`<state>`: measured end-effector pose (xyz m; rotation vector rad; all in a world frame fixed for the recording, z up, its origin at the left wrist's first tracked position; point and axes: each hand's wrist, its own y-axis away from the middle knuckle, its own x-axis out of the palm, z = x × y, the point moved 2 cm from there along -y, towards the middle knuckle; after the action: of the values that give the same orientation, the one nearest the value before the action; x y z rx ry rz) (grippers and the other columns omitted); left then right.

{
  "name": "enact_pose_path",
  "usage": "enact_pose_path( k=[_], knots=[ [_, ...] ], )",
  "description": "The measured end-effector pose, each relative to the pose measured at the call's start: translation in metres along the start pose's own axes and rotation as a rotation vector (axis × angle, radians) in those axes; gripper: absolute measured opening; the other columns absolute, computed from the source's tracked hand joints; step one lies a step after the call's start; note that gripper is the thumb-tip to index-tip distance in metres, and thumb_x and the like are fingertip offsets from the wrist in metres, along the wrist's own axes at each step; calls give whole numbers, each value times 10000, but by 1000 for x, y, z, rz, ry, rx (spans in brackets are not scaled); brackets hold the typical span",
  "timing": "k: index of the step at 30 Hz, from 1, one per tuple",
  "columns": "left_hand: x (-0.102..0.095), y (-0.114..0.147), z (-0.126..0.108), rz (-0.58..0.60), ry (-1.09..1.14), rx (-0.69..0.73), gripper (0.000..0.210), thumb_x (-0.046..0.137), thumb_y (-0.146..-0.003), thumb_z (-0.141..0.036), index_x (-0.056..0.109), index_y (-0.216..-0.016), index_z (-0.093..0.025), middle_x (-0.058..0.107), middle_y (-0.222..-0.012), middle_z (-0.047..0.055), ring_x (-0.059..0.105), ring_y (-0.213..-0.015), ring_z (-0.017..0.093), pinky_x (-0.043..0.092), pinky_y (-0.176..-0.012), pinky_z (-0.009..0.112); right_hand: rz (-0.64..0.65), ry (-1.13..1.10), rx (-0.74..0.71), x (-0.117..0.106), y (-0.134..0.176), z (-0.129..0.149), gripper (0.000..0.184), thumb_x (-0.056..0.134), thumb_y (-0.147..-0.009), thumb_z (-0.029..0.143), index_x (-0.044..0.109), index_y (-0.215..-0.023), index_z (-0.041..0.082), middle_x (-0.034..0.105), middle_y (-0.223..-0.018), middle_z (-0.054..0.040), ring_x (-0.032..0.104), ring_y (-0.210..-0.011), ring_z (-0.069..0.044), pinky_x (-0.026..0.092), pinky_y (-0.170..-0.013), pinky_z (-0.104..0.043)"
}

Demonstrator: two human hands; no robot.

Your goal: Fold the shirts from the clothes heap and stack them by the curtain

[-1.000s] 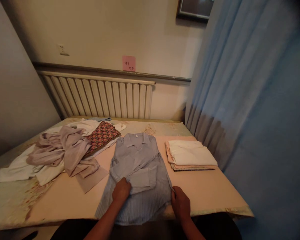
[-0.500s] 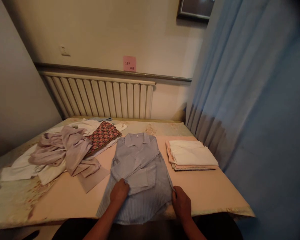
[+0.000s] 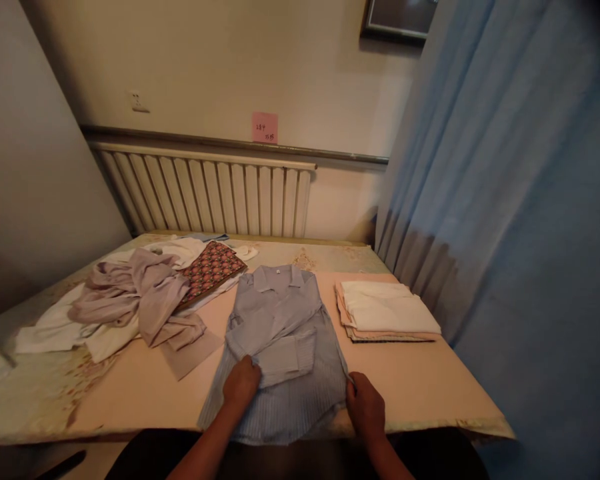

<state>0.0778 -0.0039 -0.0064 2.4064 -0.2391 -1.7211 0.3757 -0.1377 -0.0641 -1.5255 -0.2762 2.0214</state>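
Note:
A blue-grey striped shirt [image 3: 300,400] lies spread out before me, its collar pointing away and its sleeves folded inward across the body. My left hand [image 3: 242,383] is closed on the shirt near the folded sleeves, left of the middle. At the shirt's right side edge, near the hem, my right hand [image 3: 366,403] pinches the fabric. The hem hangs over the table's front edge. Where the left fingers meet the cloth is partly hidden by the hand.
A loose heap of clothes, with a mauve garment [image 3: 130,290] on top and a red patterned cloth [image 3: 214,270] beside it, lies left. Folded clothes [image 3: 387,307] are stacked right. A blue curtain [image 3: 480,187] hangs along the right side; a radiator [image 3: 220,193] stands behind.
Both hands keep their holds on the shirt, which lies as before. The whole view has shifted slightly, with things appearing a little further right.

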Motion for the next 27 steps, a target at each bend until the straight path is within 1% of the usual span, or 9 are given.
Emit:
enact_pose_path(
  k=[6, 12, 15, 17, 19, 21, 23, 25, 27],
  knots=[
    [3, 0, 3, -10, 1, -7, 266, 342, -892, -292, 567, -948, -162, 684, -1051, 145, 638, -994, 256, 407, -733, 324, -19, -5, -8, 0, 0, -1, 254, 370, -935, 285, 604, -922, 189, 659, -828, -36, 610, -723, -159, 345, -664, -254],
    [4, 1, 5, -37, 2, -9, 244, 363, -895, -298, 570, -921, -170, 692, -1016, 131, 642, -966, 241, 401, -725, 312, -32, 10, -28, 1, 2, -2, 275, 361, -937, 297, 609, -948, 181, 673, -861, -52, 619, -741, -165, 356, -670, -255],
    [4, 7, 5, -72, 2, -2, 242, 374, -904, -321, 561, -935, -171, 690, -999, 122, 640, -949, 229, 398, -732, 305, -24, 6, -9, 2, 2, -2, 279, 361, -938, 306, 609, -957, 181, 676, -867, -49, 625, -743, -165, 360, -665, -254],
    [4, 14, 4, -106, 0, -5, 252, 374, -913, -335, 547, -980, -165, 675, -1018, 122, 630, -960, 231, 401, -747, 310, -13, 4, -5, 2, 2, -2, 283, 358, -942, 313, 609, -948, 183, 674, -856, -45, 624, -739, -166, 360, -663, -256],
    [4, 22, 2, -179, -21, 6, 260, 368, -919, -323, 534, -1023, -152, 648, -1054, 133, 605, -998, 243, 403, -788, 328, -9, 7, -14, 1, 2, -1, 287, 356, -944, 318, 610, -942, 182, 673, -854, -44, 624, -742, -169, 361, -665, -259],
    [5, 31, -4, -292, -73, 92, 237, 379, -910, -282, 543, -1018, -150, 626, -1065, 136, 574, -1037, 261, 400, -844, 359, -7, 13, -20, 0, 2, -1, 286, 357, -943, 316, 610, -947, 182, 674, -866, -47, 626, -749, -172, 363, -669, -262],
    [11, 36, -13, -390, -118, 264, 223, 408, -890, -234, 560, -1036, -159, 618, -1088, 125, 552, -1071, 265, 397, -902, 386, 0, 17, -14, 0, 2, -1, 281, 362, -940, 316, 610, -956, 183, 677, -878, -47, 627, -754, -173, 363, -670, -264],
    [20, 36, -20, -433, -125, 450, 296, 430, -880, -201, 544, -1152, -170, 595, -1200, 116, 522, -1151, 256, 389, -974, 403, 16, 15, -3, 0, 3, -2, 279, 364, -939, 322, 609, -958, 188, 679, -885, -45, 628, -764, -175, 361, -669, -266],
    [33, 33, -24, -437, -123, 595, 404, 438, -888, -203, 475, -1289, -175, 528, -1347, 109, 456, -1265, 243, 365, -1045, 408, 33, 10, 10, 0, 4, -2, 285, 359, -939, 329, 607, -967, 192, 681, -895, -46, 629, -773, -179, 361, -671, -269]
  ],
)
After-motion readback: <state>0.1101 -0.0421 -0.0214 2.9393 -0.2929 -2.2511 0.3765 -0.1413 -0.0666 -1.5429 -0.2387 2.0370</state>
